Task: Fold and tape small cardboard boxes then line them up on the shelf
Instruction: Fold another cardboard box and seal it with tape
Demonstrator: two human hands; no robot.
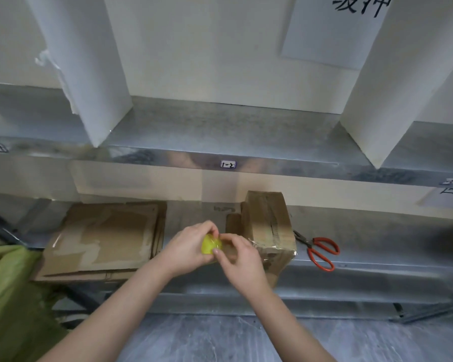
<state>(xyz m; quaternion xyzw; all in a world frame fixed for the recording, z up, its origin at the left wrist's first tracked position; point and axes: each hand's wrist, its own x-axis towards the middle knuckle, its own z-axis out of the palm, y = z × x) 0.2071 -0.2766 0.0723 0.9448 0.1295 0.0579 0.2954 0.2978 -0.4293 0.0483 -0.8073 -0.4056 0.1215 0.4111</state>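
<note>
A yellow-green tape roll (209, 245) is gripped in my left hand (191, 248) above the front of the lower metal shelf (377, 259). My right hand (242, 259) pinches at the roll's edge with thumb and fingertips, right beside the left hand. Just right of my hands stands a folded cardboard box (268, 226) with clear tape over its top seam. A stack of flat cardboard blanks (102, 239) lies on the shelf to the left.
Red-handled scissors (321, 250) lie on the shelf right of the box. The upper shelf (220, 131) holds white upright dividers (89, 61). Green fabric (13, 296) hangs at the lower left. Grey floor shows below.
</note>
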